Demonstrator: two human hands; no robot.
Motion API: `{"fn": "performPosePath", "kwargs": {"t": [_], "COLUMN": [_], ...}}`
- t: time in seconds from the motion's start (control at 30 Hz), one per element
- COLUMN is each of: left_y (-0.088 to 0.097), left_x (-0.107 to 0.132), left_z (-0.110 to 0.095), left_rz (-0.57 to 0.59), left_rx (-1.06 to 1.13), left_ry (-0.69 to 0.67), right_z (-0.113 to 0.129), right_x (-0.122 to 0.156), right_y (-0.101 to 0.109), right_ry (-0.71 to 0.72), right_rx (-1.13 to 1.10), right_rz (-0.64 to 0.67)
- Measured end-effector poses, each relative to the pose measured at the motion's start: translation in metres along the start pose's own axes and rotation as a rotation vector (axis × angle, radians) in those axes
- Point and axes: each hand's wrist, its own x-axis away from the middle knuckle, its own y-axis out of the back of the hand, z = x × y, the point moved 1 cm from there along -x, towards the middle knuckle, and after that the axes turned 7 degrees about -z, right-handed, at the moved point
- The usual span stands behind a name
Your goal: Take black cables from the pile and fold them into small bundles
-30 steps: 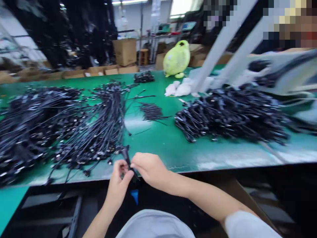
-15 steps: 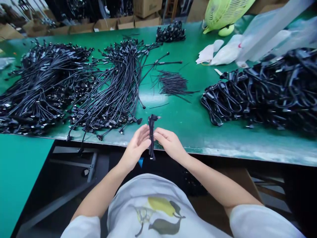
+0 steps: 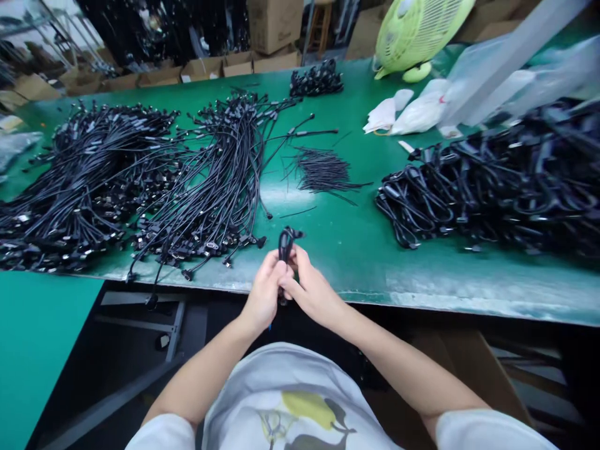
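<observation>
While left fingers (image 3: pixel 267 269) and right fingers (image 3: pixel 302 265) hold folded black cable (image 3: pixel 285 244) | white patch (image 3: pixel 186 79) on carton (image 3: pixel 204 67) is unreadable

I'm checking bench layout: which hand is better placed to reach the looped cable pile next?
Probably the right hand: it is nearer the looped cable pile than the left hand, though both hold the cable bundle.
</observation>
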Motion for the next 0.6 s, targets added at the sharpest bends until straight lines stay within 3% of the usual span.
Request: {"fn": "performPosePath", "kwargs": {"t": [0.17,0.27,0.33,0.43,0.47,0.53,0.6], "left_y": [-0.005,-0.003,0.002,0.016,0.021,0.029,0.034], "left_x": [0.013,0.017,0.019,0.021,0.021,0.022,0.023], "left_z": [0.017,0.009,0.003,0.0,0.001,0.002,0.001], "left_rz": [0.236,0.386,0.434,0.386,0.355,0.316,0.309], "left_rx": [-0.256,-0.42,-0.527,-0.602,-0.608,-0.611,-0.624], "left_ry": [0.144,0.112,0.093,0.145,0.164,0.181,0.175], "right_z": [-0.015,-0.011,-0.003,0.015,0.02,0.023,0.019], "right_x": [0.001,-0.005,-0.017,-0.037,-0.043,-0.051,-0.056], "right_y": [0.009,0.046,0.096,0.203,0.24,0.304,0.343], "right_ry": [-0.217,-0.217,-0.168,0.008,0.036,0.044,0.073], "right_rx": [-0.209,-0.216,0.017,0.782,0.876,0.957,1.029], "right_rz": [0.053,0.05,-0.167,-0.736,-0.851,-0.971,-0.937]}}
